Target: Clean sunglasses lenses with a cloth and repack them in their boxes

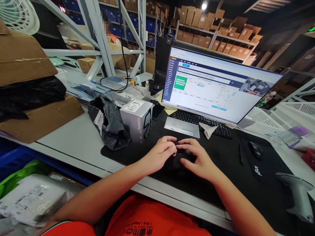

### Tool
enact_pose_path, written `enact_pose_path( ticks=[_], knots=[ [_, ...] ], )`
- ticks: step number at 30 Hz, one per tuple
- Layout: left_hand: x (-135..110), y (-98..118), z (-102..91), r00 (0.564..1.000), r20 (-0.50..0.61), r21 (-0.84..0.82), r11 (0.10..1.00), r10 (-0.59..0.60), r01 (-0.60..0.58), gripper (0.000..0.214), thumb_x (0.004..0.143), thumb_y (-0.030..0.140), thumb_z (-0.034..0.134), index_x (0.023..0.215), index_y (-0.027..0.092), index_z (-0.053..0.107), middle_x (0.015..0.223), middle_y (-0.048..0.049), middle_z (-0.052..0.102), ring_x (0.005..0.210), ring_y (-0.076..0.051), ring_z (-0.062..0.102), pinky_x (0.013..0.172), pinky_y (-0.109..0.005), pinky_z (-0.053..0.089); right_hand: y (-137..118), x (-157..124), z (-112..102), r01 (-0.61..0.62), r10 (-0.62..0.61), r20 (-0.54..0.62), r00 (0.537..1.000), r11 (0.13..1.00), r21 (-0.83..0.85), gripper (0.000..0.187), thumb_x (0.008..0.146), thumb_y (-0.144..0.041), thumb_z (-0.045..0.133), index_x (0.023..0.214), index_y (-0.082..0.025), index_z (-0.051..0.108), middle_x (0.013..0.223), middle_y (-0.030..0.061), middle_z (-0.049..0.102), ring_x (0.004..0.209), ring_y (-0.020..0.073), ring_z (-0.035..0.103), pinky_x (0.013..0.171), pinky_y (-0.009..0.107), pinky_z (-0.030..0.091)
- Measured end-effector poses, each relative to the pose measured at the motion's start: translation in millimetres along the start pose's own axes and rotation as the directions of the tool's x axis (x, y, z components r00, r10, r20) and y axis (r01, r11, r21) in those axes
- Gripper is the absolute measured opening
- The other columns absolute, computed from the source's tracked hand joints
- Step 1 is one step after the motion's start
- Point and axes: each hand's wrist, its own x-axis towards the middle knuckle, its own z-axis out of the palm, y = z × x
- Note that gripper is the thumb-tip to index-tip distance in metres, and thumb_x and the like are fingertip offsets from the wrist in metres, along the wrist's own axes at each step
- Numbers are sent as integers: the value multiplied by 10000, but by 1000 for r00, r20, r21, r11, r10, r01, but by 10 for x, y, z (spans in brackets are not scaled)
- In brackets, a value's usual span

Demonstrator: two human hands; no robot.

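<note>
My left hand [162, 150] is above the black desk mat [145, 157], its thumb and fingers pressed together. Whatever it may hold is hidden by the fingers. Facing it, my right hand [197, 157] has thumb and fingers curved and apart, the fingertips close to my left thumb. A small, dark, glossy thing [184, 151] shows between the hands, hard to make out against the mat. Just left of them stands a grey-white product box [136, 123] with a label on top. A crumpled black plastic bag [110, 124] leans beside the box. Beyond my hands lies a shallow, pale tray [182, 127].
A lit monitor [216, 88] stands behind a keyboard [189, 116]. On the right are a mouse [256, 150], a black pen-like stick [240, 153] and a barcode scanner [297, 193]. Cartons [27, 55] are stacked at left, above parcels [31, 200]. Another person is behind the frame.
</note>
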Motion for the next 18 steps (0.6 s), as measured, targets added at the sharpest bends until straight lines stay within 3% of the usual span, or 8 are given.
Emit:
enact_pose_path(
  ticks=[3,5,9,13,18],
  knots=[
    [-86,-37,53,997,5,25,997,71,-71,349,988,357,453,725,191,611,1367,-109,551,1372,-302,471,1163,-539,391,-136,75,275,-17,-33,-162,986,955,-296,64,860,-258,720,896,-205,726,950,69,632,902,232,563,802,389,463],
    [-150,-100,80,985,-47,37,985,168,-166,339,1013,364,441,790,193,630,1390,-117,537,1360,-282,499,1151,-509,423,-187,86,401,-3,-98,-225,969,913,-408,146,930,-240,645,807,-186,702,810,44,617,763,194,519,696,346,397],
    [-283,-352,142,898,-207,191,917,387,-351,276,955,437,629,1126,221,647,1460,-139,486,1300,-268,573,1108,-469,496,-259,-26,434,-6,-169,-324,931,880,-474,179,990,-197,551,989,-170,728,808,34,660,721,171,550,662,333,368],
    [-383,-561,259,848,-253,286,873,467,-395,186,927,306,698,1101,241,699,1387,-101,578,1231,-230,642,1045,-396,567,-355,-226,442,-19,-214,-370,904,845,-535,203,970,-152,558,1081,-151,728,852,48,686,696,153,573,608,310,382],
    [-419,-526,402,799,-218,404,797,560,-448,205,915,172,690,1114,218,706,1313,-91,656,1209,-223,633,1034,-388,562,-348,-318,547,60,-322,-374,870,822,-566,230,970,-141,495,1026,-127,718,780,59,666,653,170,550,580,323,408]
  ],
)
